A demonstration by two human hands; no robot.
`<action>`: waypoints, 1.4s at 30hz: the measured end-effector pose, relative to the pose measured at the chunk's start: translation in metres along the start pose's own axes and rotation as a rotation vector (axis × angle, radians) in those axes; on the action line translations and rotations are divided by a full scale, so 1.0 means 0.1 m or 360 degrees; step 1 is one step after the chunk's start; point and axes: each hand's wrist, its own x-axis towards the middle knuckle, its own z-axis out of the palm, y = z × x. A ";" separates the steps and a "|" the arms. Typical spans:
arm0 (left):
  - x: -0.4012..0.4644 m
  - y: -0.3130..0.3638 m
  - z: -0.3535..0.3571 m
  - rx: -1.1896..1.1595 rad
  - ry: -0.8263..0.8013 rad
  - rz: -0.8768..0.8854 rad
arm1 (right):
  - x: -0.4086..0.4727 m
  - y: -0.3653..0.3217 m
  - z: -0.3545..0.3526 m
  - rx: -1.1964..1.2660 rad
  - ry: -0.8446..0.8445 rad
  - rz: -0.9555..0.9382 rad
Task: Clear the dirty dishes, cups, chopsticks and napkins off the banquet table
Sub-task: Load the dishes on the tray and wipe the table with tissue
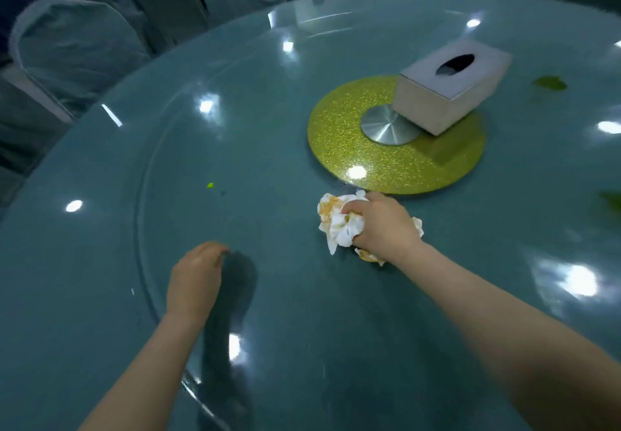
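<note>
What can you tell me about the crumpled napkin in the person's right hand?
The crumpled napkin is thin white paper, bunched into a loose wad and stained with orange-yellow patches. The right hand grips it from above, fingers curled round its middle, so paper sticks out on both sides of the grip. It sits low on the glass turntable, just in front of the glittery yellow-green disc. Whether it touches the glass is unclear.

The right hand covered the middle of the crumpled napkin. A green smear was cut by the right edge. The left hand's fingertips were blurred.
</note>
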 end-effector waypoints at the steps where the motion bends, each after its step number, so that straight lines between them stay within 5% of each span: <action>1: -0.08 0.06 -0.04 -0.0008 -0.0047 0.0041 | -0.13 0.00 0.01 0.0010 -0.0025 0.0023; 7: -0.70 0.58 -0.33 -0.0114 -0.0159 0.0133 | -0.79 0.00 -0.24 0.0072 -0.0124 0.0052; 16: -1.54 1.64 -0.62 -0.0292 -0.0265 0.0308 | -2.48 0.31 -1.16 0.0308 0.0403 0.0233; 26: -2.43 3.26 -0.37 -0.0713 -0.0761 0.0916 | -4.38 1.42 -1.25 0.0323 0.0568 0.1041; 32: -2.98 3.92 0.00 -0.0781 -0.1178 0.1174 | -5.00 1.71 -0.86 0.0360 0.0340 0.1356; 38: -2.81 3.71 0.14 -0.0742 -0.0944 0.0798 | -5.08 1.77 -0.77 0.0333 0.0051 0.1364; 42: -2.46 3.30 0.17 -0.0591 -0.0830 0.0592 | -4.98 1.74 -0.84 0.0265 0.0163 0.1221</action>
